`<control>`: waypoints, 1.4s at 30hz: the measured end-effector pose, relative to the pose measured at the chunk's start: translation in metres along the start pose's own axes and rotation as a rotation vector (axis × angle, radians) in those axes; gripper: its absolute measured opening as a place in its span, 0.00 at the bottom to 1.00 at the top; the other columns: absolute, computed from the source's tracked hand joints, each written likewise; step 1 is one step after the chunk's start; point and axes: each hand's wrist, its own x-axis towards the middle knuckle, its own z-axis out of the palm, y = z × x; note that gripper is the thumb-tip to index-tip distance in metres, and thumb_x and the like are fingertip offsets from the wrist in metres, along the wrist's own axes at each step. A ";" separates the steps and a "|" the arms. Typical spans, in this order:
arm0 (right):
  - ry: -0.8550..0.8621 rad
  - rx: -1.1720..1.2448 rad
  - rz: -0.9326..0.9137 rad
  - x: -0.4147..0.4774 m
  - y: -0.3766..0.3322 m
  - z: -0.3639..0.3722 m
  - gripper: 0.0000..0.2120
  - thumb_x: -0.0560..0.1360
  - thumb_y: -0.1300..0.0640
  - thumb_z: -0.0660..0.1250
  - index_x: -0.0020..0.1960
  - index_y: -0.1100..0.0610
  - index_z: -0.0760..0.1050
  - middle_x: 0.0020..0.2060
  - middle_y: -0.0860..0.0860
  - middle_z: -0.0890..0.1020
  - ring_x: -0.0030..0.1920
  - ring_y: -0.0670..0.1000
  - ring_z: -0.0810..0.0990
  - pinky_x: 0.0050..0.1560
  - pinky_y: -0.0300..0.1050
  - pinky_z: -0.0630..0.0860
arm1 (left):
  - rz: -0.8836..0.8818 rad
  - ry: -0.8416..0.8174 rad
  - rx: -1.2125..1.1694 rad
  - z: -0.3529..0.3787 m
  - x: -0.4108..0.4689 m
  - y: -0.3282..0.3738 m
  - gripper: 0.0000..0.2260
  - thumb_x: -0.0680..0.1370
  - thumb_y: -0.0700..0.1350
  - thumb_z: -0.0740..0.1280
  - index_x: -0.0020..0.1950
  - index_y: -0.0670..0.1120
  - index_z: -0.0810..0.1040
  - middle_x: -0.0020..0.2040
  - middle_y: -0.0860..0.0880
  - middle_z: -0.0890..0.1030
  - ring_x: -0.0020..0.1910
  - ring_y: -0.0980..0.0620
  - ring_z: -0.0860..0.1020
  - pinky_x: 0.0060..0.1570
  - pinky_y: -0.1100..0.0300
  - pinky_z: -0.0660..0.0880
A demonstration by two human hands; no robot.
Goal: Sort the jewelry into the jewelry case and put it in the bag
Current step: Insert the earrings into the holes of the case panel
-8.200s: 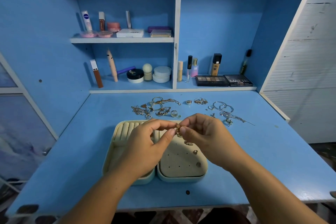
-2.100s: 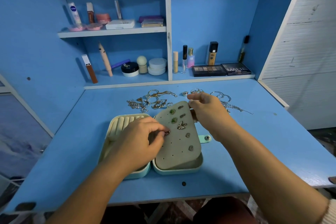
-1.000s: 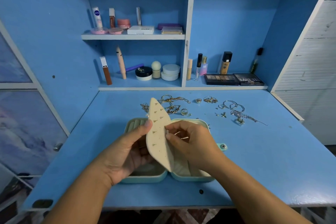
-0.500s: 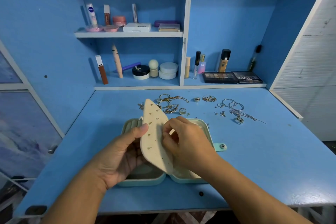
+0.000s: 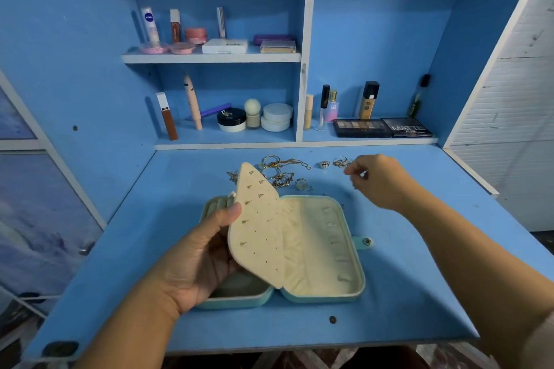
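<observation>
A mint-green jewelry case (image 5: 355, 286) lies open in the middle of the blue desk. My left hand (image 5: 198, 260) grips its cream earring panel (image 5: 260, 237) and holds it lifted on edge, with earring posts poking through the side facing me. The cream lining of the right half shows beneath. Loose gold and silver jewelry (image 5: 275, 172) lies behind the case, with rings (image 5: 324, 164) further right. My right hand (image 5: 377, 183) hovers over the back-right jewelry, fingers curled down; whether they pinch a piece is hidden. No bag is in view.
Shelves behind the desk carry cosmetics: two eyeshadow palettes (image 5: 382, 128), bottles (image 5: 368, 100), jars (image 5: 276, 117) and tubes. A white wall edge (image 5: 467, 171) bounds the desk on the right. The case's snap tab (image 5: 364, 242) sticks out to the right.
My right hand left the earring panel and reached back right to the loose jewelry. My left hand keeps the panel lifted, now opened further so the lining shows.
</observation>
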 end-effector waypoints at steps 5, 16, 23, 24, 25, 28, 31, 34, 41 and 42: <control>-0.010 -0.132 0.099 0.026 0.017 -0.007 0.13 0.78 0.63 0.58 0.56 0.56 0.79 0.53 0.54 0.81 0.49 0.55 0.78 0.44 0.42 0.72 | -0.003 0.003 -0.032 -0.002 0.001 -0.001 0.34 0.40 0.49 0.85 0.44 0.43 0.87 0.50 0.42 0.85 0.45 0.48 0.85 0.36 0.54 0.81; -0.180 -0.357 0.102 0.051 0.012 -0.004 0.09 0.75 0.60 0.64 0.48 0.62 0.82 0.42 0.56 0.83 0.36 0.51 0.74 0.37 0.42 0.74 | 0.011 0.063 -0.049 -0.004 0.000 -0.001 0.44 0.41 0.48 0.84 0.56 0.41 0.80 0.51 0.41 0.84 0.44 0.48 0.85 0.36 0.54 0.81; -0.128 -0.405 0.063 0.050 0.015 0.007 0.08 0.76 0.62 0.61 0.48 0.64 0.78 0.42 0.58 0.78 0.39 0.56 0.73 0.42 0.46 0.71 | -0.008 0.084 -0.044 -0.002 -0.002 0.001 0.45 0.41 0.48 0.85 0.57 0.40 0.80 0.52 0.40 0.84 0.45 0.46 0.85 0.37 0.54 0.81; -0.132 -0.421 0.063 0.048 0.013 0.008 0.07 0.77 0.62 0.60 0.47 0.63 0.76 0.43 0.58 0.79 0.40 0.56 0.73 0.42 0.46 0.71 | -0.008 0.091 -0.039 -0.002 -0.003 0.001 0.45 0.42 0.48 0.85 0.58 0.40 0.79 0.52 0.40 0.84 0.45 0.46 0.84 0.37 0.54 0.81; -0.122 -0.432 0.049 0.046 0.010 0.008 0.06 0.77 0.62 0.59 0.45 0.61 0.75 0.45 0.59 0.79 0.41 0.57 0.73 0.42 0.46 0.71 | -0.007 0.098 -0.037 -0.002 -0.003 0.001 0.46 0.42 0.48 0.85 0.58 0.40 0.79 0.53 0.40 0.84 0.46 0.46 0.84 0.37 0.54 0.81; -0.011 -0.303 -0.085 0.026 -0.012 0.006 0.06 0.78 0.61 0.60 0.50 0.60 0.74 0.48 0.56 0.76 0.44 0.55 0.72 0.43 0.44 0.69 | -0.009 0.103 -0.049 -0.002 -0.003 0.000 0.44 0.42 0.48 0.85 0.57 0.40 0.80 0.53 0.39 0.84 0.46 0.46 0.84 0.37 0.54 0.81; 0.036 0.077 -0.216 -0.023 -0.054 0.006 0.06 0.79 0.58 0.60 0.49 0.56 0.75 0.43 0.49 0.76 0.41 0.51 0.75 0.39 0.40 0.69 | 0.014 0.107 -0.034 -0.002 -0.004 -0.001 0.35 0.42 0.49 0.85 0.47 0.42 0.86 0.50 0.41 0.85 0.44 0.48 0.85 0.37 0.56 0.81; -0.062 0.387 -0.177 -0.074 -0.085 0.025 0.06 0.79 0.55 0.62 0.43 0.50 0.74 0.37 0.44 0.80 0.37 0.48 0.78 0.37 0.37 0.74 | 0.050 0.076 0.104 0.009 -0.008 -0.002 0.12 0.59 0.47 0.80 0.40 0.46 0.87 0.46 0.44 0.86 0.42 0.52 0.85 0.37 0.59 0.81; -0.063 0.989 0.166 -0.103 -0.088 0.059 0.08 0.78 0.57 0.63 0.45 0.60 0.78 0.34 0.49 0.84 0.39 0.46 0.82 0.51 0.46 0.80 | 0.156 0.185 0.664 0.044 -0.011 -0.008 0.25 0.60 0.67 0.69 0.42 0.49 0.87 0.42 0.47 0.86 0.46 0.48 0.84 0.57 0.48 0.76; -0.073 1.053 0.188 -0.104 -0.086 0.060 0.09 0.79 0.58 0.63 0.46 0.61 0.78 0.36 0.51 0.84 0.40 0.48 0.82 0.51 0.46 0.79 | 0.177 0.211 0.708 0.049 -0.011 -0.010 0.24 0.61 0.69 0.69 0.41 0.50 0.87 0.39 0.49 0.86 0.42 0.52 0.83 0.52 0.52 0.76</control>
